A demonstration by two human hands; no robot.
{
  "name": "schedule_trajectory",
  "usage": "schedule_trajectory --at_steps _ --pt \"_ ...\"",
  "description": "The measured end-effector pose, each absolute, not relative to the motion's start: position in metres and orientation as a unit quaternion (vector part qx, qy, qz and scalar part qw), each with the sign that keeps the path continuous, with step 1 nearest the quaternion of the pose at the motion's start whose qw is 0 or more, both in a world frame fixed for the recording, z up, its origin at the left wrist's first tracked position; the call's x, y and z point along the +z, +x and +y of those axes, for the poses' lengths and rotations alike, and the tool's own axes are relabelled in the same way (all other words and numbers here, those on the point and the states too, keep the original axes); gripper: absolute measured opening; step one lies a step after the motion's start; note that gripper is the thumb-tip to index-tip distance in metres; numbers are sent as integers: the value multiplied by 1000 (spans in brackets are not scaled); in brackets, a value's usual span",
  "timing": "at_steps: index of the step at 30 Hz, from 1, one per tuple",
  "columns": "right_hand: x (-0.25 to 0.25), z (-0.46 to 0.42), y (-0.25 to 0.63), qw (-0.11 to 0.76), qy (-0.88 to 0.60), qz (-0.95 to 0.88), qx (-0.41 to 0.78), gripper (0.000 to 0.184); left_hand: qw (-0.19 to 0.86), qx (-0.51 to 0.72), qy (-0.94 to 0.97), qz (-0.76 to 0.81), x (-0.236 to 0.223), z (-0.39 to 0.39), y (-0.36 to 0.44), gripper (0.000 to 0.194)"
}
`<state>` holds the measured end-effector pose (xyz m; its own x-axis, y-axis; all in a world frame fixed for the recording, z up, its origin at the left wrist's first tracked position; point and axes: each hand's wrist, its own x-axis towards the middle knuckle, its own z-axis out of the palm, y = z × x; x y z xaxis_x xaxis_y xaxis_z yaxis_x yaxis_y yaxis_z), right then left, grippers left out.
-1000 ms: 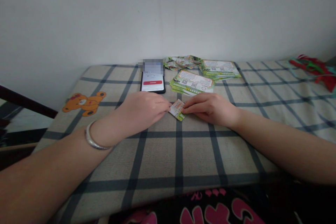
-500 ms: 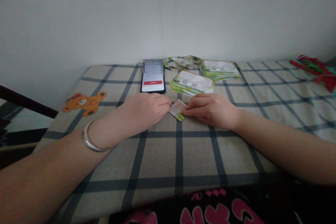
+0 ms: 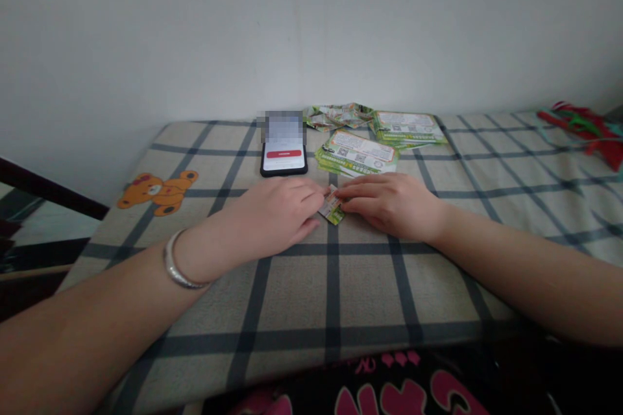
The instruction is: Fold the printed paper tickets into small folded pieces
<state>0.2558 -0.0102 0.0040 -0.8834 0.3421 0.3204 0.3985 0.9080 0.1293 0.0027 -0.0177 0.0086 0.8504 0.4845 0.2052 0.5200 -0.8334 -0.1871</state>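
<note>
A small folded leaflet, green and white with print, lies on the checked tablecloth between my hands. My left hand, with a silver bangle at its wrist, has its fingers closed and bent over the leaflet's left and upper edge. From the other side, my right hand holds the leaflet's right edge with its fingertips. Fingers hide part of the paper. Just beyond my right hand lies a fanned stack of green-and-white leaflets. A phone with a lit screen rests beyond my left hand.
At the back by the wall are crumpled or folded green papers and a second leaflet stack. An orange bear picture is on the left of the checked tablecloth. A red and green item sits far right.
My left hand has shifted slightly right and nearer to me, now covering more of the folded leaflet. The right hand stays nearly in place, its fingers reaching slightly further left.
</note>
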Motion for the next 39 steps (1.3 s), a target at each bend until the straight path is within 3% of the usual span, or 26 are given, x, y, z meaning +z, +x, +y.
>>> schedule_trajectory --at_steps 10,19,30,39 --pt "5 -14 247 163 -291 -943 -19 43 109 -80 -950 -282 11 -17 7 31" --pt "6 -9 252 146 -205 -966 -63 25 103 -87 -960 -246 20 -15 -2 29" --pt "7 -11 252 110 -149 -982 -41 31 91 -66 -959 -262 21 -21 3 26" --pt "6 -11 254 143 -135 -981 -1 27 29 -89 -958 -270 19 -12 -5 24"
